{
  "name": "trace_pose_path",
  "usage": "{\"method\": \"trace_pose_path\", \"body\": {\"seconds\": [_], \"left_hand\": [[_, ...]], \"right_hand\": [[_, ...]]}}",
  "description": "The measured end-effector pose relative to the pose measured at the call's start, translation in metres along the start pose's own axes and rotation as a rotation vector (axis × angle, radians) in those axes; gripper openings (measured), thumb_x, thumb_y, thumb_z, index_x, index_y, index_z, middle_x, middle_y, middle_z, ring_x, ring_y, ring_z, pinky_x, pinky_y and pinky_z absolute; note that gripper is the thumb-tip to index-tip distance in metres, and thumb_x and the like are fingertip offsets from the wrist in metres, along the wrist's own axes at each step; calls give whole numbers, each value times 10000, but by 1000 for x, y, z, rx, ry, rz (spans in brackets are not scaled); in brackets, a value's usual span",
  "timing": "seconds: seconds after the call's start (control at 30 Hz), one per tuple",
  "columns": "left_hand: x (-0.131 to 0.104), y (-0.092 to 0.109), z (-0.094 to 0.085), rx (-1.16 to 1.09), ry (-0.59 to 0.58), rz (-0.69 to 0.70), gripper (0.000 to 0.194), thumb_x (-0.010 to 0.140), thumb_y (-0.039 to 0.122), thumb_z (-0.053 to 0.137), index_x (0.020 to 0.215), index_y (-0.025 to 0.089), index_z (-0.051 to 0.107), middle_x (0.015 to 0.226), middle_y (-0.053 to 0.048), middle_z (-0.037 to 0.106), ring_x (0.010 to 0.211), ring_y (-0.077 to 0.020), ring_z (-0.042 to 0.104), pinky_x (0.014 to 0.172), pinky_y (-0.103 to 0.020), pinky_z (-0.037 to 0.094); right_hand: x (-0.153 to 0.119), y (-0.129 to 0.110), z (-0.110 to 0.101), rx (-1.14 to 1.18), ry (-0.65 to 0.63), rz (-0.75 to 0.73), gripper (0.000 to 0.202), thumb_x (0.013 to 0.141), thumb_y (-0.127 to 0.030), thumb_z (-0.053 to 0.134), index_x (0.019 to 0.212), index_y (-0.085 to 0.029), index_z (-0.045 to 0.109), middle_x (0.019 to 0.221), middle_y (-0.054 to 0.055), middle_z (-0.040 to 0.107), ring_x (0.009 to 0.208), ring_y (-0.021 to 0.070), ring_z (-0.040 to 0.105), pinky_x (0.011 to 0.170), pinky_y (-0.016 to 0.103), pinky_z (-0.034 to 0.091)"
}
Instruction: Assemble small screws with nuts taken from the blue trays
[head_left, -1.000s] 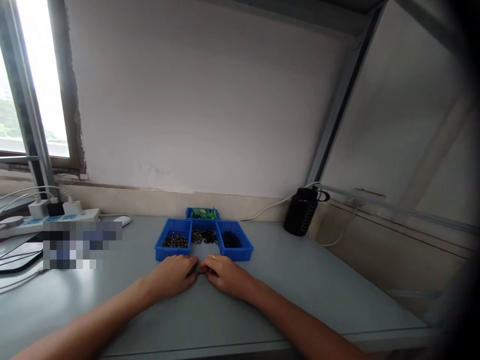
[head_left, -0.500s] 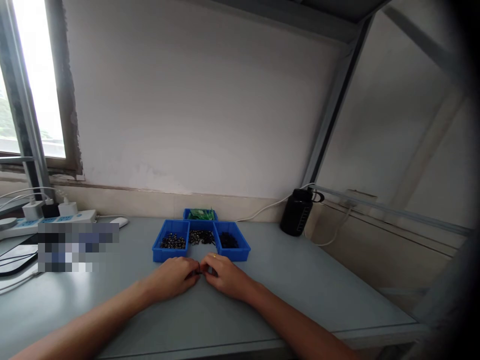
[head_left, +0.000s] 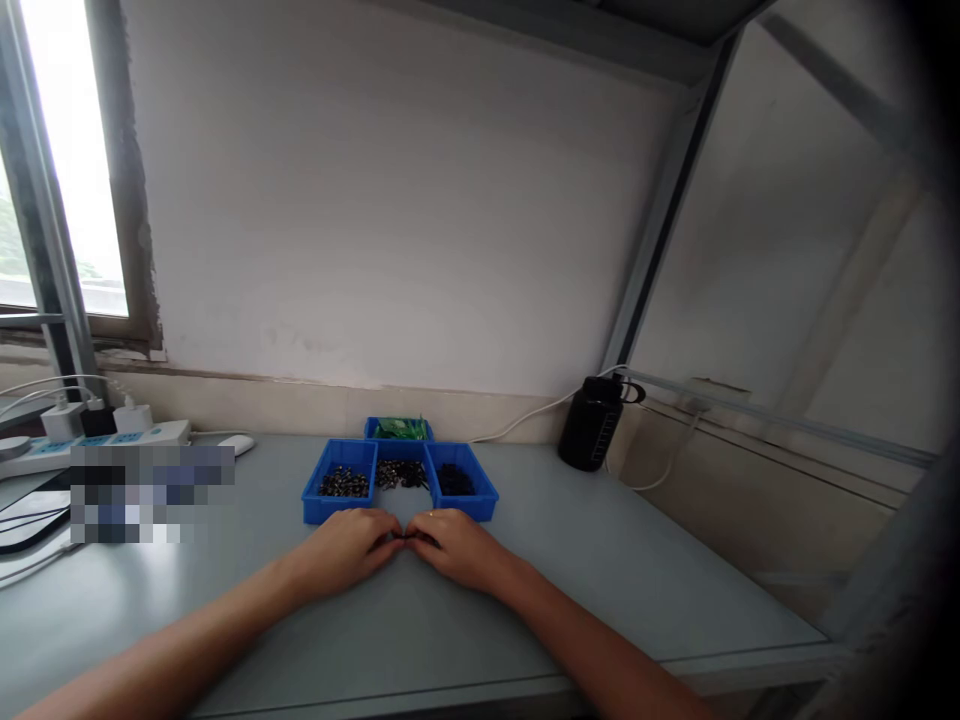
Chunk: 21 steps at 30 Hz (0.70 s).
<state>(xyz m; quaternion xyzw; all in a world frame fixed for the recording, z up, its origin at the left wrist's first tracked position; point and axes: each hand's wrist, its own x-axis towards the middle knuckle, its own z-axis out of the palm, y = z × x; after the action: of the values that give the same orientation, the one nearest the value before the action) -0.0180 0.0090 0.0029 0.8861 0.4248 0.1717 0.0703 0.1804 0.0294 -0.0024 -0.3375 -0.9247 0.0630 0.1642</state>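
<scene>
Your pale grey worktop (head_left: 600, 560) runs from the window side to the metal shelf frame on your right, and everything you are handling sits near its middle. At the back stand three shallow blue plastic bins: the left bin (head_left: 339, 483) holds small shiny dark parts, the middle bin (head_left: 401, 470) a similar loose heap, the right bin (head_left: 459, 482) darker black pieces, with a fourth blue bin of green packets (head_left: 398, 428) behind them. A black cylindrical bottle (head_left: 592, 423) stands well apart to the right, a white power strip (head_left: 97, 442) far left.

Your left hand (head_left: 346, 545) and right hand (head_left: 457, 545) lie palm-down on the worktop just in front of the bins, fingertips meeting. Between them is a small dark part (head_left: 406, 538), pinched from both sides; its shape and long axis are too small to tell. It lies straight ahead on your midline, equally near both hands, with the middle bin directly beyond it.
</scene>
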Motion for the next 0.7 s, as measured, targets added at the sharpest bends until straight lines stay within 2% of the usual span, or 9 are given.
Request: {"method": "trace_pose_path", "body": {"seconds": [0.27,0.47,0.7], "left_hand": [[1,-1,-1,28,97,-27,241,882,353,422,895,210,616,769,-8,616,740,-171,578,619,-237,394],[1,0,0,45,157,-15,218,888,300,411,893,208,609,792,-13,612,756,-163,568,646,-239,405],[0,1,3,20,133,106,187,894,289,440,914,200,604,818,-15,606,791,-160,565,691,-246,413]], "right_hand": [[-1,-5,-8,65,71,18,199,919,-237,417,908,-184,608,850,29,645,806,156,583,709,242,411],[0,-3,-4,30,50,-13,241,947,-255,358,899,-187,584,828,21,628,776,151,574,694,239,409],[0,1,3,29,-10,-83,205,934,-219,374,867,-183,564,843,22,627,775,152,579,682,229,404]]}}
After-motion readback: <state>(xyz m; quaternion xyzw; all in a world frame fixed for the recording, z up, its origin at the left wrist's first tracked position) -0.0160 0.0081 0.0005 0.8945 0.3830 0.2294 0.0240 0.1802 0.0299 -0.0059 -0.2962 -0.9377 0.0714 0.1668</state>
